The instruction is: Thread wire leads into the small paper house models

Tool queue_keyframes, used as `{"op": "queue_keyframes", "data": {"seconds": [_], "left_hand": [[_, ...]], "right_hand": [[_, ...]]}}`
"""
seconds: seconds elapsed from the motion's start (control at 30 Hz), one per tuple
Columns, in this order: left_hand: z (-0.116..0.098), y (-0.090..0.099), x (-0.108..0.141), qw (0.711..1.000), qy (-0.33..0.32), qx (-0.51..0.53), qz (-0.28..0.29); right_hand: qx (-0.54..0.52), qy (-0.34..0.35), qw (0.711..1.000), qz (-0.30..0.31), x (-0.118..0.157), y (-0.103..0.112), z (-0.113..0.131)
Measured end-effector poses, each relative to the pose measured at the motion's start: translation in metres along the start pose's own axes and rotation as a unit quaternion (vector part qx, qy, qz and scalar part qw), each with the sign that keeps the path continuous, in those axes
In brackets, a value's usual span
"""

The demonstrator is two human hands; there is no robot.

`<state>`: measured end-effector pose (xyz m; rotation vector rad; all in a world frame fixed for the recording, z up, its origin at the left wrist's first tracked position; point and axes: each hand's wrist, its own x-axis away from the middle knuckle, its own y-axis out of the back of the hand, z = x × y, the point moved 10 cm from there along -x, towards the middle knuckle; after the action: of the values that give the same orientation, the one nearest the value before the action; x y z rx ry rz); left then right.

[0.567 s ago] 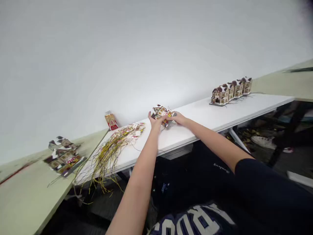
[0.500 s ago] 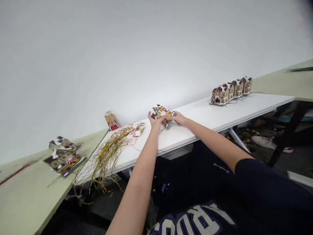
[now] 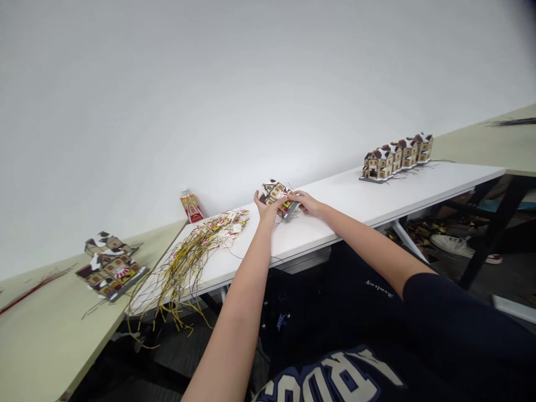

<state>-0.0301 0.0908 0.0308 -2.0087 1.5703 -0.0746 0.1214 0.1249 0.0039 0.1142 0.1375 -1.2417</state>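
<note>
Model house (image 3: 274,191) tilted in both hands, over the middle of the white table (image 3: 335,195), towards the far wall. Left hand (image 3: 267,209): thumb laid across the front, a finger spread up the left side, the house pinched between (fingers behind it hidden). Right hand (image 3: 310,205): fingers bent at the right edge; cannot tell whether they pinch or merely steady.

Change: slight. Right fingers have shifted a little up the edge since the last view, and more of the grey base shows below them. Left grip looks the same. I read it as a small adjustment of hold, the left hand probably bearing the piece while the right works at its side.

Surroundings as they were. To the left, yellow wires (image 3: 188,254) trail over the near edge, small red-and-white pieces (image 3: 228,220) at their far end, carton-like container (image 3: 191,206) beyond. Far right, a row of houses (image 3: 379,164). Left, on the pale table (image 3: 37,340), more model buildings (image 3: 111,271).
</note>
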Motion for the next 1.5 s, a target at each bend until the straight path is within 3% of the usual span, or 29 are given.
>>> {"op": "queue_keyframes", "data": {"seconds": [0.4, 1.0, 1.23, 1.5], "left_hand": [[0.001, 0.0, -0.001, 1.0, -0.004, -0.003, 0.01], [0.0, 0.003, -0.004, 0.999, -0.024, -0.021, -0.003], [0.006, 0.009, -0.004, 0.999, 0.017, -0.02, -0.035], [-0.006, 0.006, -0.004, 0.999, -0.026, -0.015, -0.032]], "right_hand": [[0.007, 0.006, 0.999, -0.036, 0.01, 0.001, 0.012], [0.049, 0.015, 0.998, -0.044, 0.005, 0.005, 0.007], [0.023, 0.059, 0.998, -0.023, -0.002, 0.004, 0.01], [0.026, 0.068, 0.997, -0.03, -0.001, 0.007, 0.013]]}}
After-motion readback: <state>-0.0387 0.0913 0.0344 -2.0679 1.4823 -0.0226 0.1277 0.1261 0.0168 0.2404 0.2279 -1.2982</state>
